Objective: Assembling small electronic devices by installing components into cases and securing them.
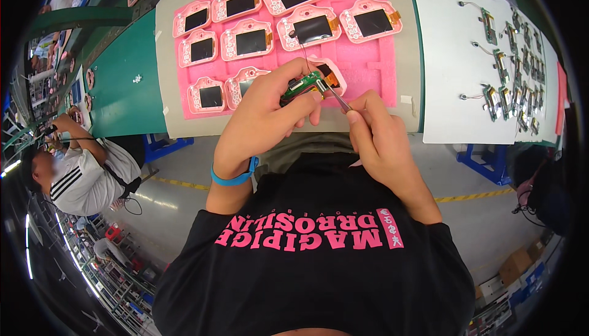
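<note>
My left hand (264, 112) grips a small green circuit board (299, 88) by its edges. A thin dark wire rises from the board to a small round black part (292, 33), which lies over a pink casing behind. In my right hand (380, 133) is a pair of metal tweezers (339, 100), pinched between thumb and fingers. Their tips meet the right end of the board, beside an orange ribbon cable (332, 77). That cable belongs to a pink casing (338, 69) partly hidden under the board and my left hand.
Several pink casings with dark screens (245, 38) lie in rows on a pink foam tray (368, 60). At the right, several circuit boards with wires (500, 66) rest on a white sheet (448, 60). Another person (92, 173) sits at the left by the green table (126, 84).
</note>
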A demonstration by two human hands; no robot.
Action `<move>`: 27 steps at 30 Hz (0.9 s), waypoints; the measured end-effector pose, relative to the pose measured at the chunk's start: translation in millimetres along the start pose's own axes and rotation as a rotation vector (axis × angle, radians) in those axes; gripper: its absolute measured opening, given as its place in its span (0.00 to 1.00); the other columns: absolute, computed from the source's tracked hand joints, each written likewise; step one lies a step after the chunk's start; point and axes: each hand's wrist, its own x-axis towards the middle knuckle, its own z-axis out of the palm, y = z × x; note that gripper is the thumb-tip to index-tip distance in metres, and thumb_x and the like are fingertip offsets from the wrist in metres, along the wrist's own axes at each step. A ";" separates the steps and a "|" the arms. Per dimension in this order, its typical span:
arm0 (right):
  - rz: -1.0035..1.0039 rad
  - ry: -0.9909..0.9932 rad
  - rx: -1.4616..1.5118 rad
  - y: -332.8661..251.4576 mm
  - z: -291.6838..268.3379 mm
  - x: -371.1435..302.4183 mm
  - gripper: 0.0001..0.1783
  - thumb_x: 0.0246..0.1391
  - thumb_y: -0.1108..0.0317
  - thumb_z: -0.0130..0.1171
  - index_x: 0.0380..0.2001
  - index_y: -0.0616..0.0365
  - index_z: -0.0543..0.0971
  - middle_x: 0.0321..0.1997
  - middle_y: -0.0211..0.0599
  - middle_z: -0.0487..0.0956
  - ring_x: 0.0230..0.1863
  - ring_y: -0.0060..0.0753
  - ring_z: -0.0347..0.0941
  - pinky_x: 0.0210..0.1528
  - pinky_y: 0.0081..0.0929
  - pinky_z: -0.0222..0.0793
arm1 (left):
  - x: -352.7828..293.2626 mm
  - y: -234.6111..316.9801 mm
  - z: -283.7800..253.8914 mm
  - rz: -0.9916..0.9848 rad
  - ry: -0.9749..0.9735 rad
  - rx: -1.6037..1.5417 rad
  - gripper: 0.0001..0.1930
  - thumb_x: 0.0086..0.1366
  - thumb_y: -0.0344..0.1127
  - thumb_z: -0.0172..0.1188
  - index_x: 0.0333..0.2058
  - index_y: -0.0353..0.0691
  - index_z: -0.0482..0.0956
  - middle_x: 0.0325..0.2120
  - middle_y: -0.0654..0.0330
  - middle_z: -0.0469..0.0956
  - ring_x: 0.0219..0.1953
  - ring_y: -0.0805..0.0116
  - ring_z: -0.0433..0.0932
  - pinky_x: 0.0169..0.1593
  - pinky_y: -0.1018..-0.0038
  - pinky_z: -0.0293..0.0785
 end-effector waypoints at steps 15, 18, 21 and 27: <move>-0.035 0.000 -0.002 1.4 4.3 -5.4 0.04 0.72 0.75 0.55 0.46 0.58 0.72 0.23 0.34 0.77 0.20 0.38 0.72 0.27 0.34 0.64 | -1.3 -0.3 7.0 0.055 0.111 0.061 0.13 0.70 0.33 0.61 0.50 0.34 0.82 0.28 0.63 0.84 0.24 0.75 0.73 0.29 0.80 0.68; -0.025 -0.016 0.066 3.1 4.2 -3.9 0.02 0.74 0.76 0.50 0.45 0.58 0.70 0.18 0.27 0.73 0.19 0.24 0.65 0.26 0.24 0.59 | -0.4 -2.4 6.7 0.050 0.110 0.063 0.13 0.70 0.33 0.61 0.49 0.34 0.82 0.27 0.63 0.84 0.24 0.75 0.73 0.29 0.80 0.69; -0.036 -0.011 0.074 4.9 5.7 -5.3 0.02 0.74 0.76 0.50 0.45 0.58 0.70 0.18 0.27 0.73 0.19 0.23 0.65 0.26 0.24 0.59 | -0.1 -1.2 10.4 0.043 0.129 0.057 0.12 0.69 0.32 0.61 0.49 0.34 0.82 0.26 0.63 0.83 0.24 0.75 0.73 0.29 0.80 0.69; 0.011 -0.032 0.104 -0.3 1.9 -12.1 0.03 0.72 0.75 0.54 0.46 0.57 0.71 0.21 0.32 0.76 0.19 0.35 0.70 0.27 0.32 0.64 | 1.7 -1.3 20.3 0.080 0.163 0.079 0.10 0.68 0.31 0.61 0.46 0.35 0.83 0.25 0.64 0.83 0.23 0.76 0.72 0.29 0.80 0.68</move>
